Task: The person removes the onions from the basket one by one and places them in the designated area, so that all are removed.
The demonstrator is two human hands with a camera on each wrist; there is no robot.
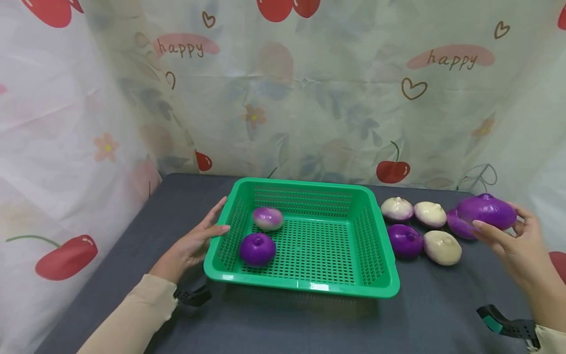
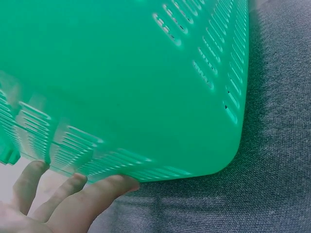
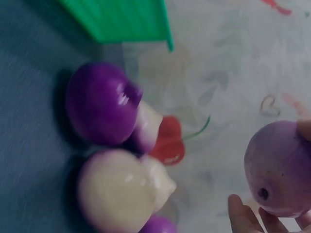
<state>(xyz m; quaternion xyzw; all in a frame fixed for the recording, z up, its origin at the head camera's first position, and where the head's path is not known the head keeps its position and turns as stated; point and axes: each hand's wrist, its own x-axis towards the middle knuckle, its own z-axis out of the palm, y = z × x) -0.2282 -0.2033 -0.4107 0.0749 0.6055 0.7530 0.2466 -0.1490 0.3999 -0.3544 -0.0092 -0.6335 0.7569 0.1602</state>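
Note:
My left hand [image 1: 194, 246] holds the left side of a green plastic basket [image 1: 300, 284], its thumb over the rim. In the left wrist view its fingers [image 2: 97, 196] rest against the basket's slotted outer wall. Inside the basket, toward the left, lie a purple-and-white onion [image 1: 268, 219] and a dark purple onion [image 1: 258, 250]. Off to the right, my right hand [image 1: 517, 241] grips a large purple onion [image 1: 485, 211] between thumb and fingers. This onion is raised and partly covers another purple onion [image 1: 460, 225]. Its underside with a dark spot shows in the right wrist view.
Between basket and right hand, several more onions sit close together on the dark cloth: two pale ones [image 1: 430, 215] [image 1: 442, 248], a white-and-purple one [image 1: 397, 209] and a purple one [image 1: 405, 241]. A printed curtain [image 1: 305, 123] hangs behind the table.

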